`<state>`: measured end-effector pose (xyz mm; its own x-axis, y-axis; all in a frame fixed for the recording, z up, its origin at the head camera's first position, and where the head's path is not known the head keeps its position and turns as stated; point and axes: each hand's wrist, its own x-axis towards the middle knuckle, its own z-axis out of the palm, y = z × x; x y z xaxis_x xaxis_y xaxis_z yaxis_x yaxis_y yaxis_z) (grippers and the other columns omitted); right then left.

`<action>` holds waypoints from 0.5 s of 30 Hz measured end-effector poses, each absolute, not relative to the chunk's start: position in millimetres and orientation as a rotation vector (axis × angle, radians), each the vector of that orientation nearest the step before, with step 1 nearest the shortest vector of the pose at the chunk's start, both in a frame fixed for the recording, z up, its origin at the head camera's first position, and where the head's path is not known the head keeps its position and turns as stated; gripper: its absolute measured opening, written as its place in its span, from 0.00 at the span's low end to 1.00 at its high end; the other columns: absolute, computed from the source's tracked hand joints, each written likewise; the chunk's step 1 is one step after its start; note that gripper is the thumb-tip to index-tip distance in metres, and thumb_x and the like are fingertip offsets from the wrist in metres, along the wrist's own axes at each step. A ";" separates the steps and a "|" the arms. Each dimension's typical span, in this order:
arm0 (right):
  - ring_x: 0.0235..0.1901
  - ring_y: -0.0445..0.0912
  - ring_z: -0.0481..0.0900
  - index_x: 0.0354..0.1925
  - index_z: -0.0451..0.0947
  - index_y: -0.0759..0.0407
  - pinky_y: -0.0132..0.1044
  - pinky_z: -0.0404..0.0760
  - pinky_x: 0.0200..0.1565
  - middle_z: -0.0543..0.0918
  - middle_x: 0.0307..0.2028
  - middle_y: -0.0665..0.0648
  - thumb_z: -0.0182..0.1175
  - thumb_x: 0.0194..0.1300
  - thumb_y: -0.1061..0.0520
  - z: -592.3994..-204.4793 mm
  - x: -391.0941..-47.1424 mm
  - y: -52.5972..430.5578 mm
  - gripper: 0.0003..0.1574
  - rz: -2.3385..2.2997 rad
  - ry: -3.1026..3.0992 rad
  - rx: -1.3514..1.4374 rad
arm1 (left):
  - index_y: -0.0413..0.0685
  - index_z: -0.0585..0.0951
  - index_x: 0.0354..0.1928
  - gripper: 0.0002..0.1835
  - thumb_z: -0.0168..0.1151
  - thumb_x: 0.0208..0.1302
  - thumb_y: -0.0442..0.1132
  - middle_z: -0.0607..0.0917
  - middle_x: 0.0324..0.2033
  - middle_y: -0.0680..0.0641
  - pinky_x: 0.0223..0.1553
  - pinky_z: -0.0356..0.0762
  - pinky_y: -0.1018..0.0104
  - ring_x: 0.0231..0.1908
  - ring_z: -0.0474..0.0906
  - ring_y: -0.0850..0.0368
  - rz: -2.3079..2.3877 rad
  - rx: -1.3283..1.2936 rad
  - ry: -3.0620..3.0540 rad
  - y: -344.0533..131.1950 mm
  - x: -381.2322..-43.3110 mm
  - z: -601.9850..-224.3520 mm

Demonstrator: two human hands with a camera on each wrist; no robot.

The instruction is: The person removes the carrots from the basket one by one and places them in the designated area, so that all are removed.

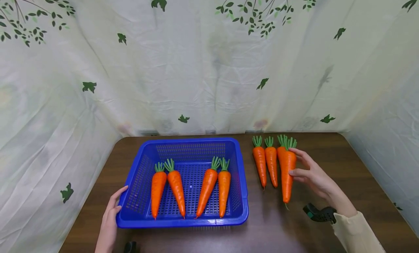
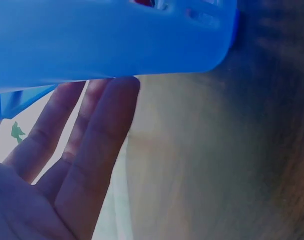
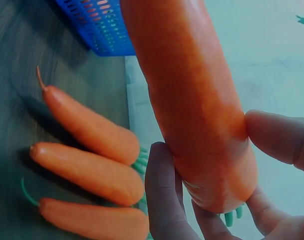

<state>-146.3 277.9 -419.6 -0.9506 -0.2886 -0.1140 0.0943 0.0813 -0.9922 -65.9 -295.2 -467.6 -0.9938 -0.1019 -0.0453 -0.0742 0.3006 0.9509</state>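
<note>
My right hand (image 1: 314, 178) holds an orange carrot (image 1: 288, 169) with green stalks between thumb and fingers. In the right wrist view that carrot (image 3: 196, 110) is raised above the table, its leafy end toward the palm. Beneath it lie three carrots side by side, such as one carrot (image 1: 259, 165) at the left; the held carrot partly hides the rightmost in the head view. My left hand (image 1: 109, 216) touches the left rim of a blue plastic basket (image 1: 183, 223), fingers fairly straight. In the left wrist view the fingers (image 2: 99, 145) meet the rim's lower edge.
Several carrots lie inside the basket in two pairs, left pair carrot (image 1: 158, 195) and right pair carrot (image 1: 224, 193) among them. The brown wooden table (image 1: 278, 231) carries everything. A white curtain (image 1: 196, 71) with leaf prints hangs behind and at the sides.
</note>
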 end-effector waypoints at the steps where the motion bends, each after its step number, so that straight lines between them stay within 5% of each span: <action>1: 0.47 0.43 0.76 0.73 0.46 0.53 0.39 0.77 0.46 0.42 0.69 0.70 0.55 0.67 0.64 -420.9 -145.8 279.6 0.43 -1.950 2.080 -0.193 | 0.52 0.55 0.73 0.27 0.23 0.74 0.35 0.54 0.67 0.34 0.45 0.64 0.81 0.52 0.63 0.72 -1.829 0.167 -2.519 -295.5 -65.7 -467.9; 15: 0.46 0.42 0.76 0.71 0.50 0.48 0.38 0.77 0.44 0.46 0.66 0.66 0.53 0.68 0.66 -427.9 -146.2 306.0 0.39 -1.996 2.103 -0.136 | 0.54 0.55 0.74 0.27 0.24 0.75 0.37 0.53 0.70 0.34 0.45 0.61 0.84 0.53 0.59 0.74 -1.710 0.146 -2.612 -296.6 -64.1 -466.1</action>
<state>-146.2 306.0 -427.9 -0.9673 -0.2297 -0.1078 0.0956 0.0635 -0.9934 -64.1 -296.6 -466.1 -0.9955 -0.0868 -0.0373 -0.0689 0.3968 0.9153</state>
